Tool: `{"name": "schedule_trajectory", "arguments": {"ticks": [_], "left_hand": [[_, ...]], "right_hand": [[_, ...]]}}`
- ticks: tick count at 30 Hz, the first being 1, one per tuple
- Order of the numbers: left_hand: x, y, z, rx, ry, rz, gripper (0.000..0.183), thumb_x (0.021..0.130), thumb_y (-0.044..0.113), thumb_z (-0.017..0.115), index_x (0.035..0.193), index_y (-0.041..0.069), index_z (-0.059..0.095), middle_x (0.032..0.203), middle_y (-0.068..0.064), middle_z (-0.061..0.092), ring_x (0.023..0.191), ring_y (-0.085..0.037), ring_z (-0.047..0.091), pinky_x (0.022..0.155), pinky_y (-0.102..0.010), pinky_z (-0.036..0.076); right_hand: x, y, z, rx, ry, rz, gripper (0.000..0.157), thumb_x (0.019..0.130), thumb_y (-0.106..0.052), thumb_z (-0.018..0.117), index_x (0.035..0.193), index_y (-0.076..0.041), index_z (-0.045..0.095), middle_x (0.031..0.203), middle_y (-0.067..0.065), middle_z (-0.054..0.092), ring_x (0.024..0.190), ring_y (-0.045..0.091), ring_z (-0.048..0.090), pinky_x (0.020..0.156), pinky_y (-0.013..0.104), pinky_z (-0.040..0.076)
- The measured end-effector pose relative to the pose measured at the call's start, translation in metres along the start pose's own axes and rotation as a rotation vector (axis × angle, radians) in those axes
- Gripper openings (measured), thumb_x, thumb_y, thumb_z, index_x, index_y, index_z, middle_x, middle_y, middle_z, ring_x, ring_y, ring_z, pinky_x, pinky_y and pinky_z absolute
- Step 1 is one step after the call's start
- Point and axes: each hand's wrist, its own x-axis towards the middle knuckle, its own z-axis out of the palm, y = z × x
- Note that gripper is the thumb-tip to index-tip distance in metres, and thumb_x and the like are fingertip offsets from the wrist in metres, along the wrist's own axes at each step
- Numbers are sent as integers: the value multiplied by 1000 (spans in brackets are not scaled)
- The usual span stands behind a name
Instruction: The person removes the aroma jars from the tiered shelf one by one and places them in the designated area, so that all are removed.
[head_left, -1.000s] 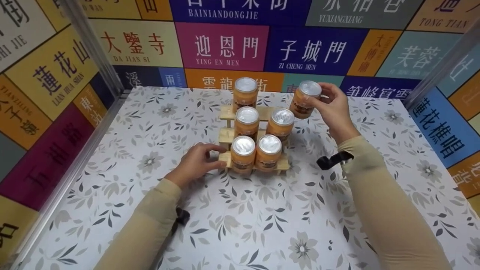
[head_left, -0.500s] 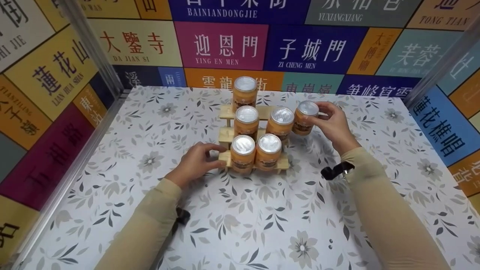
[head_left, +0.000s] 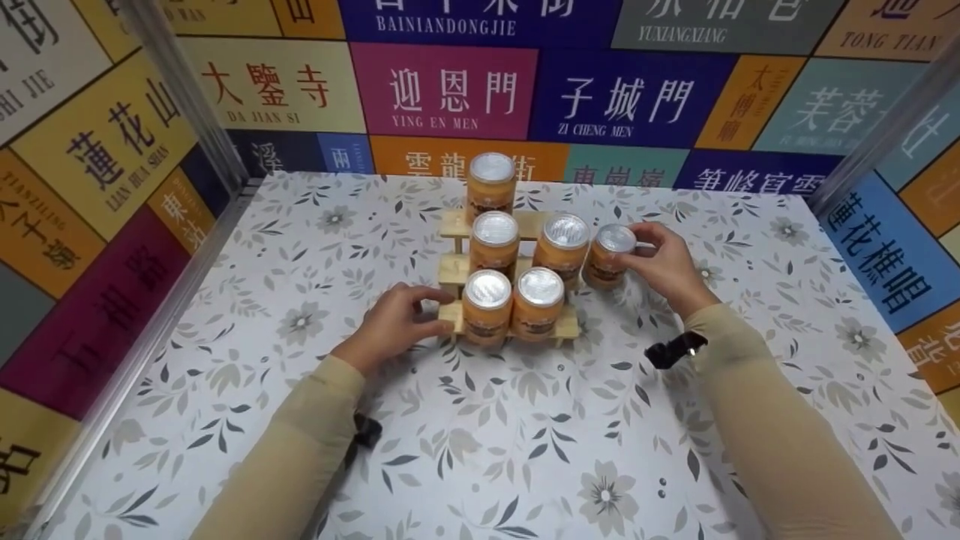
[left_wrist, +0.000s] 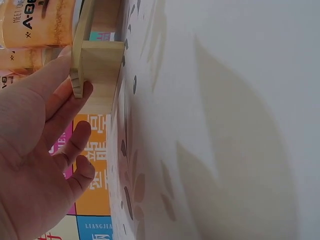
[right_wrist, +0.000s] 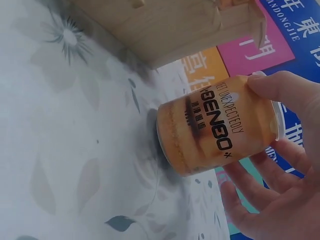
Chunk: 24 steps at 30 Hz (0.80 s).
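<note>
A small three-step wooden rack stands on the table and holds several orange cans with silver lids. One can is on the top step, two share the middle step, and two more, including a front can, sit on the lowest. My left hand pinches the left end of the lowest step, thumb above and a finger below, as the left wrist view shows. To the right of the rack, my right hand grips another can near its lid. That can's base is at or just above the tabletop.
A white tablecloth with grey leaves and flowers covers the table. Colourful panels with Chinese lettering wall it at the back and sides. Metal posts stand at the back corners.
My right hand has brought its can down and toward me, from beside the top step to beside the middle step. The left hand and the rack have stayed put.
</note>
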Motion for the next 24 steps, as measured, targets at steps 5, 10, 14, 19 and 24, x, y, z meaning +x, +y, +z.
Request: {"name": "schedule_trajectory", "arguments": {"ticks": [5, 10, 14, 19, 24], "left_hand": [[0, -2, 1, 22, 9, 40, 42, 86, 32, 86, 125, 19, 74, 121, 1, 74, 103, -25, 59, 88, -38, 48], [0, -3, 0, 15, 10, 44, 42, 86, 32, 86, 124, 20, 75, 120, 1, 74, 103, -25, 59, 88, -38, 48], [1, -2, -1, 13, 5, 46, 42, 86, 32, 86, 124, 21, 74, 119, 1, 73, 103, -25, 59, 88, -38, 48], [1, -2, -2, 6, 7, 30, 42, 85, 31, 86, 125, 22, 74, 118, 1, 72, 103, -24, 59, 88, -38, 48], [0, -3, 0, -17, -1, 9, 43, 85, 33, 86, 125, 24, 74, 119, 1, 70, 107, -24, 58, 91, -39, 48]], "right_hand": [[1, 3, 0, 16, -19, 30, 65, 90, -23, 81, 145, -10, 49, 149, 14, 53, 131, 28, 58, 104, 33, 51], [3, 6, 0, 36, -35, 37, 67, 92, -22, 78, 149, -9, 46, 151, 15, 51, 137, 30, 53, 111, 39, 47], [5, 10, -2, 29, -41, 26, 71, 93, -22, 78, 152, -7, 42, 152, 17, 49, 139, 31, 50, 114, 40, 43], [4, 9, -1, 12, -28, -20, 73, 93, -26, 78, 154, -7, 41, 155, 18, 47, 141, 33, 47, 117, 46, 40], [-2, 5, -2, 1, 92, -129, 65, 92, -31, 80, 145, -8, 51, 148, 14, 53, 142, 30, 46, 118, 52, 33]]}}
